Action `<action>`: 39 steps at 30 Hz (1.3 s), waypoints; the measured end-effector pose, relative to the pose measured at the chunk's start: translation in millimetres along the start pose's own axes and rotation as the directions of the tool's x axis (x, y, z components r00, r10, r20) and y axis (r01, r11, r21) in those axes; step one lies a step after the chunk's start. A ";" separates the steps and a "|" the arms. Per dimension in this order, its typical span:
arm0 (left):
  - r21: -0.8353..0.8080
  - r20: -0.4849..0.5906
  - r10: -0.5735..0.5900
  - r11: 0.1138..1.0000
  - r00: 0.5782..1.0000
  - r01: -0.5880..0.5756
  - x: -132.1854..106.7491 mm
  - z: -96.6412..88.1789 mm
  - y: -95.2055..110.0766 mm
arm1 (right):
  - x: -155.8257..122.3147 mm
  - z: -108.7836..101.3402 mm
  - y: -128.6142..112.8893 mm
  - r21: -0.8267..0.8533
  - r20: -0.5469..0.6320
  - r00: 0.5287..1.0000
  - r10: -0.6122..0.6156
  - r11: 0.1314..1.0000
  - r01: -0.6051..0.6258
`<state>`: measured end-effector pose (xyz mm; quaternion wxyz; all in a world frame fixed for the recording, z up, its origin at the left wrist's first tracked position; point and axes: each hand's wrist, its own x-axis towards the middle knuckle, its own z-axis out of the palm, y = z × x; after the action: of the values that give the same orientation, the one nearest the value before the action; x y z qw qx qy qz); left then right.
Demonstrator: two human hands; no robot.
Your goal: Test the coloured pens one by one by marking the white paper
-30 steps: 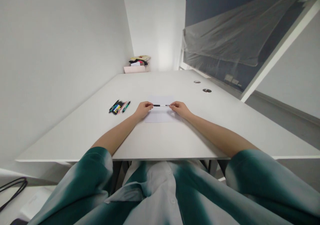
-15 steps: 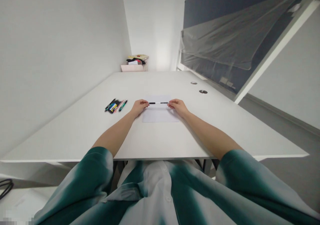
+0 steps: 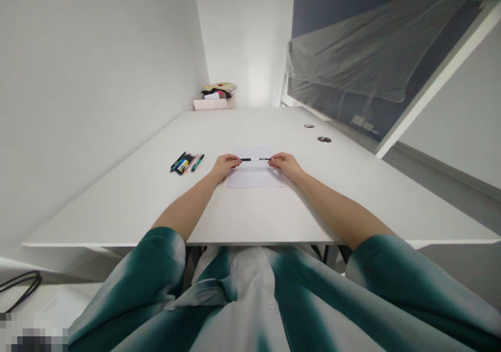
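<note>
Between my two hands a black-and-white pen (image 3: 254, 159) lies level, pointing left to right just over a sheet of white paper (image 3: 256, 179). My left hand (image 3: 227, 166) pinches its black end, fingers closed. At the other end, my right hand (image 3: 287, 165) has its fingertips closed on the pen's dark clip end. The paper lies flat on the white table (image 3: 250, 216), partly under both hands. Left of my left hand rests a loose pile of pens (image 3: 183, 164) in black, green, blue, yellow and pink.
A pale box (image 3: 213, 104) with folded cloth-like items stands at the table's far left end. Two round metal grommets (image 3: 324, 140) sit in the tabletop at the right. A dark panel (image 3: 352, 65) under plastic film rises beyond the right edge. Black cables (image 3: 23, 286) lie low at left.
The view has turned slightly left, so everything appears shifted a little to the right. Both hands keep the same hold on the pen above the paper.
</note>
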<state>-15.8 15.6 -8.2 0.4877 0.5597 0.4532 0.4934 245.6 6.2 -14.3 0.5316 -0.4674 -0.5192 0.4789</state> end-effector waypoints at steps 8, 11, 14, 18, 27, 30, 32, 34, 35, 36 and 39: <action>0.050 -0.053 0.028 0.998 0.998 -0.025 1.6 -0.2 -1.7 | 7.5 -5.4 9.6 -0.147 0.025 0.997 -0.071 0.986 0.074; 0.050 -0.050 0.029 0.998 0.998 -0.027 2.1 -0.9 -2.4 | 8.4 -5.2 10.2 -0.186 0.028 0.997 -0.069 0.980 0.073; 0.056 -0.044 0.028 0.998 0.999 -0.026 2.4 -0.8 -3.2 | 8.5 -4.5 10.3 -0.204 0.023 0.998 -0.062 0.977 0.065; 0.086 -0.053 0.021 0.996 0.998 -0.016 2.3 1.4 -2.9 | 9.0 -3.7 10.9 -0.203 0.027 0.998 -0.059 0.977 0.063; 0.115 -0.050 0.031 0.993 0.998 -0.025 0.0 4.8 0.2 | 10.7 -4.0 11.3 -0.228 0.053 0.997 -0.054 0.972 0.064; 0.119 -0.051 0.027 0.993 0.998 -0.020 0.3 3.9 -0.5 | 11.4 -4.5 10.7 -0.227 0.050 0.998 -0.048 0.972 0.058; 0.117 -0.054 0.027 0.993 0.998 -0.021 0.7 3.4 -1.0 | 11.2 -4.2 9.9 -0.218 0.039 0.998 -0.041 0.975 0.048; 0.116 -0.053 0.031 0.993 0.998 -0.024 1.1 3.2 -1.3 | 10.5 -3.6 8.8 -0.209 0.029 0.999 -0.033 0.977 0.039; 0.117 -0.052 0.030 0.993 0.998 -0.024 1.2 3.2 -1.4 | 10.1 -3.3 8.3 -0.204 0.025 0.999 -0.030 0.978 0.035; 0.119 -0.053 0.028 0.993 0.998 -0.021 1.2 3.3 -1.4 | 9.8 -3.1 7.9 -0.201 0.022 0.999 -0.029 0.979 0.033; 0.118 -0.054 0.024 0.993 0.998 -0.018 0.9 3.5 -1.2 | 9.5 -2.8 7.9 -0.203 0.024 0.999 -0.031 0.979 0.035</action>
<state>-12.3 16.2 -9.4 0.4361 0.5783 0.4886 0.4864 248.2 16.4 -21.2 0.4833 -0.5056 -0.5787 0.4194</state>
